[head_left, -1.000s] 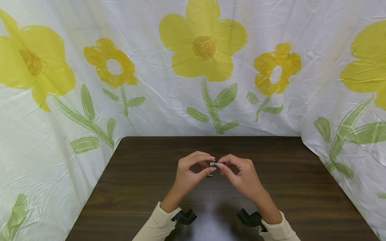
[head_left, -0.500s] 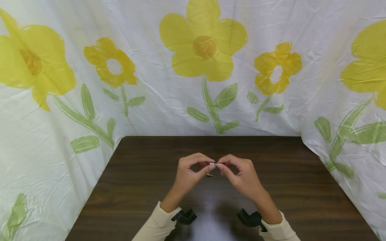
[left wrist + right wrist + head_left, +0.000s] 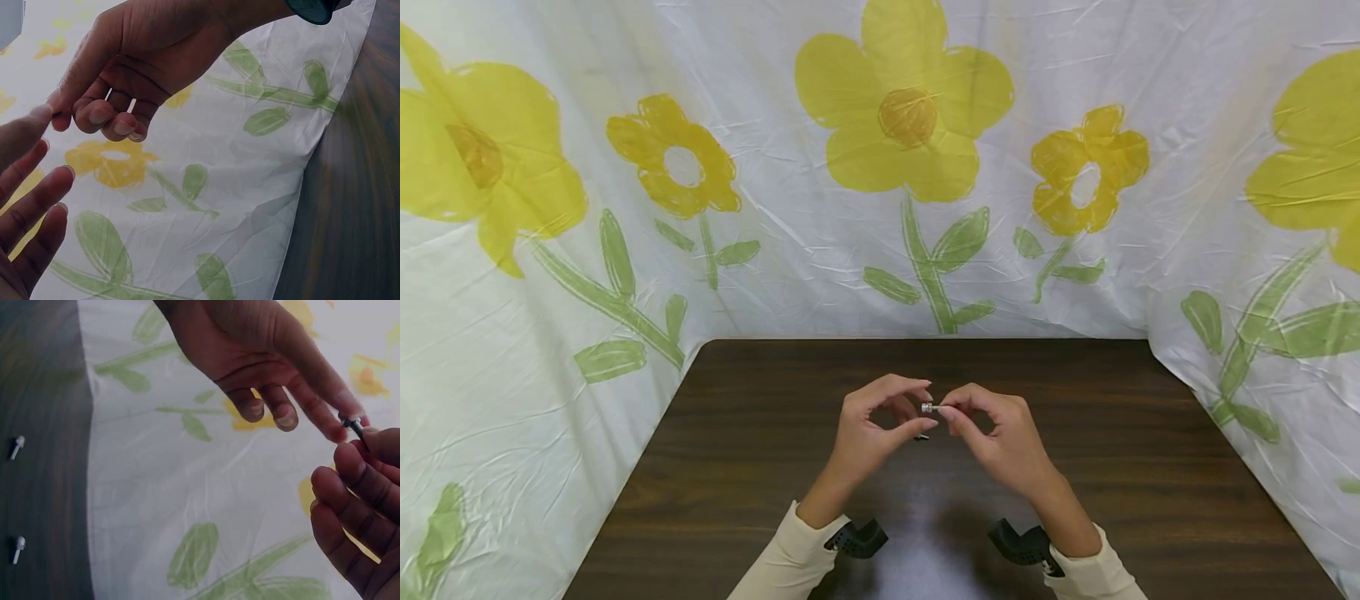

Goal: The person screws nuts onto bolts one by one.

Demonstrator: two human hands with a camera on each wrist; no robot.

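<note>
A small silver bolt (image 3: 930, 407) is held level between the two hands, above the table. My right hand (image 3: 1011, 446) pinches its thin shank between thumb and index finger. Around the wider end, which carries ridged collars like a nut or washers, the left hand (image 3: 861, 433) holds its thumb and fingers spread apart. In the right wrist view the bolt (image 3: 354, 425) slants between the fingertips, its dark shank in the right hand's grip. The left wrist view hides the bolt behind fingers.
Two similar bolts, an upper one (image 3: 17, 447) and a lower one (image 3: 19, 549), lie on the dark wooden table (image 3: 737, 467). A white curtain (image 3: 790, 275) with yellow flowers surrounds the table's back and sides. Each wrist wears a black camera mount (image 3: 859, 540).
The left thumb and fingers closed on the bolt's wider end half a second ago and have now spread away from it. The right hand keeps its pinch, nearly still.
</note>
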